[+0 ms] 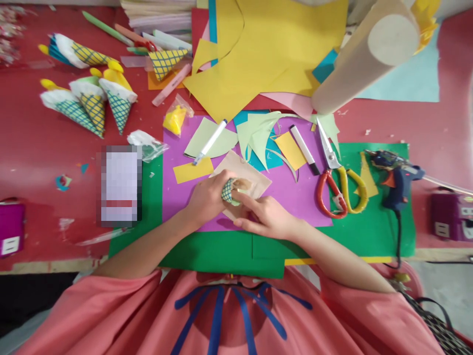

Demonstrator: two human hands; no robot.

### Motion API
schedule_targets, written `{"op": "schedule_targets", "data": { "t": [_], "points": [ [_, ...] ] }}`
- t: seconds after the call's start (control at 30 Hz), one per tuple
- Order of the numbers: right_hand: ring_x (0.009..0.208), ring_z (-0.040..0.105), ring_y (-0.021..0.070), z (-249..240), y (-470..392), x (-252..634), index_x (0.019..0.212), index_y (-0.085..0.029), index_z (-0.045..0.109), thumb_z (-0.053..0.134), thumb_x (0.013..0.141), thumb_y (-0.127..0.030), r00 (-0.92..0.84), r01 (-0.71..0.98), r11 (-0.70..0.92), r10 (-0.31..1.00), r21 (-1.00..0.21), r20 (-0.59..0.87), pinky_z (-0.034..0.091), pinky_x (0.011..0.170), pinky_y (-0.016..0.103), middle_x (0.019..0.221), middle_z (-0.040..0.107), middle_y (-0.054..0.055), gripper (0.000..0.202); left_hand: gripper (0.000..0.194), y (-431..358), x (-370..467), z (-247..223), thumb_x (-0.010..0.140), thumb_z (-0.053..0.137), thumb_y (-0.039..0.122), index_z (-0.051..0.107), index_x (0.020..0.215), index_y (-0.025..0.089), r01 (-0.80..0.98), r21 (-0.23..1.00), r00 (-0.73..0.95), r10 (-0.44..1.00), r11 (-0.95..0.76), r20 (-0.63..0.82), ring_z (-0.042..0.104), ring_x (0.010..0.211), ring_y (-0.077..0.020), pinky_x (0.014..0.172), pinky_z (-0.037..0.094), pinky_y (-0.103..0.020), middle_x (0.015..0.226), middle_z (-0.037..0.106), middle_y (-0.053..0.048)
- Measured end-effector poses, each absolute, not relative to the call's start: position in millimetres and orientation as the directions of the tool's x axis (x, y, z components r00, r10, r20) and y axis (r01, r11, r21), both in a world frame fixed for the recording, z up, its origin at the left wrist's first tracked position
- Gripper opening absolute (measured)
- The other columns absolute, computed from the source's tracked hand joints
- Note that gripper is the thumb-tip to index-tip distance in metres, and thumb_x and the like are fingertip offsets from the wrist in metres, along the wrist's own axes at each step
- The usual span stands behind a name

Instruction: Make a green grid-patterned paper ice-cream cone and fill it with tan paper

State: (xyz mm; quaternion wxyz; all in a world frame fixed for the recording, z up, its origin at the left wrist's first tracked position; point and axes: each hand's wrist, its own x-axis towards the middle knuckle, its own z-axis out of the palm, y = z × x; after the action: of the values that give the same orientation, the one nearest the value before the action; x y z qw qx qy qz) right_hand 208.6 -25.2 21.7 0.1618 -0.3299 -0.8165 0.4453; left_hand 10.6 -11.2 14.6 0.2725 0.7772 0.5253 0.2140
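Observation:
A small cone with a blue-green grid pattern (227,191) is wrapped in the fingers of my left hand (210,196), its opening turned to the right. The index finger of my right hand (268,216) reaches to the cone's open end, while its thumb is apart below and the other fingers are curled. Beneath both hands lies a beige zigzag-edged cloth (260,183) on a purple sheet (314,207). Whether anything small is under the right fingertip cannot be made out.
Scissors (332,165) and a glue gun (401,180) lie to the right. Finished-looking cones (120,101) are at the upper left, a blurred-out phone-like object (120,185) below. A tall pale roll (358,64) stands at the upper right. Markers (305,149) and paper scraps lie ahead.

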Motion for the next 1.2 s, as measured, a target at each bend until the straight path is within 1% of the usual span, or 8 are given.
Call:
{"op": "schedule_targets", "data": {
  "t": [0.07, 0.17, 0.23, 0.3, 0.53, 0.77, 1.07, 1.2],
  "points": [
    [0.051, 0.058, 0.0104, 20.6, -26.6, 209.3, 0.135, -0.013, 0.045, 0.045, 0.096, -0.046, -0.69, 0.32, 0.37, 0.722, -0.872, 0.053, 0.04, 0.052, 0.02, 0.066, 0.067, 0.0, 0.051, 0.022, -10.1, 9.3, 13.3, 0.086, 0.056, 0.039, 0.053, 0.101, 0.023, 0.692, 0.681, 0.306, 0.952, -0.24, 0.025, 0.068, 0.081, -0.0168, 0.066, 0.049, -0.024, 0.092, 0.071, -0.001],
    [0.057, 0.059, 0.0097, 20.9, -27.1, 212.6, 0.135, -0.016, 0.042, 0.044, 0.097, -0.039, -0.507, 0.19, 0.297, 0.846, -0.936, 0.165, 0.045, 0.057, 0.021, 0.07, 0.066, -0.001, 0.044, 0.025, -9.2, 7.6, 13.4, 0.084, 0.059, 0.04, 0.054, 0.101, 0.023, 0.706, 0.679, 0.272, 0.962, -0.204, 0.006, 0.069, 0.084, -0.0182, 0.069, 0.05, -0.025, 0.093, 0.071, -0.002],
    [0.06, 0.059, 0.0103, 21.4, -26.2, 214.8, 0.143, -0.017, 0.032, 0.044, 0.097, -0.039, -0.428, 0.134, 0.228, 0.891, -0.964, 0.152, 0.047, 0.058, 0.022, 0.072, 0.065, -0.001, 0.052, 0.023, -8.9, 7.3, 15.2, 0.084, 0.058, 0.039, 0.055, 0.1, 0.023, 0.73, 0.652, 0.273, 0.962, -0.203, -0.005, 0.068, 0.081, -0.0182, 0.068, 0.049, -0.025, 0.09, 0.071, -0.001],
    [0.061, 0.059, 0.0101, 21.4, -25.2, 216.0, 0.148, -0.017, 0.025, 0.045, 0.097, -0.041, -0.471, 0.105, 0.175, 0.876, -0.979, 0.105, 0.047, 0.058, 0.022, 0.072, 0.064, -0.001, 0.06, 0.02, -8.5, 7.7, 17.7, 0.084, 0.056, 0.039, 0.056, 0.097, 0.023, 0.742, 0.629, 0.296, 0.955, -0.23, 0.001, 0.068, 0.077, -0.0177, 0.065, 0.048, -0.025, 0.085, 0.07, -0.001],
    [0.056, 0.057, 0.0083, 18.3, -25.8, 213.8, 0.133, -0.013, 0.049, 0.043, 0.097, -0.043, -0.548, 0.198, 0.27, 0.828, -0.942, 0.122, 0.045, 0.057, 0.019, 0.065, 0.063, -0.002, 0.048, 0.022, -5.9, 8.4, 21.8, 0.082, 0.057, 0.04, 0.053, 0.095, 0.023, 0.765, 0.59, 0.325, 0.946, -0.259, -0.006, 0.063, 0.065, -0.0147, 0.055, 0.042, -0.022, 0.077, 0.067, 0.002],
    [0.045, 0.048, 0.0068, 14.6, -27.4, 208.5, 0.138, -0.012, 0.049, 0.044, 0.097, -0.044, -0.616, 0.323, 0.396, 0.778, -0.859, 0.127, 0.036, 0.05, 0.018, 0.058, 0.059, -0.003, 0.052, 0.015, -7.3, 7.4, 16.0, 0.086, 0.053, 0.036, 0.051, 0.093, 0.022, 0.725, 0.606, 0.359, 0.93, -0.328, 0.075, 0.062, 0.063, -0.0134, 0.054, 0.042, -0.021, 0.074, 0.065, 0.002],
    [0.045, 0.053, 0.0092, 17.9, -28.4, 204.1, 0.133, -0.013, 0.056, 0.048, 0.094, -0.044, -0.644, 0.389, 0.329, 0.765, -0.861, 0.002, 0.035, 0.05, 0.02, 0.054, 0.059, -0.001, 0.05, 0.014, -10.2, 8.8, 14.5, 0.088, 0.05, 0.034, 0.052, 0.096, 0.022, 0.732, 0.528, 0.43, 0.893, -0.43, 0.131, 0.062, 0.062, -0.0139, 0.054, 0.042, -0.022, 0.073, 0.066, 0.001],
    [0.049, 0.058, 0.0104, 21.3, -27.8, 203.9, 0.132, -0.014, 0.057, 0.05, 0.094, -0.04, -0.665, 0.413, 0.3, 0.745, -0.86, -0.059, 0.037, 0.052, 0.02, 0.058, 0.063, 0.0, 0.047, 0.01, -10.3, 7.7, 17.8, 0.09, 0.046, 0.025, 0.054, 0.096, 0.021, 0.714, 0.419, 0.497, 0.828, -0.56, 0.26, 0.062, 0.062, -0.0144, 0.057, 0.043, -0.024, 0.072, 0.066, -0.001]
  ]
}}
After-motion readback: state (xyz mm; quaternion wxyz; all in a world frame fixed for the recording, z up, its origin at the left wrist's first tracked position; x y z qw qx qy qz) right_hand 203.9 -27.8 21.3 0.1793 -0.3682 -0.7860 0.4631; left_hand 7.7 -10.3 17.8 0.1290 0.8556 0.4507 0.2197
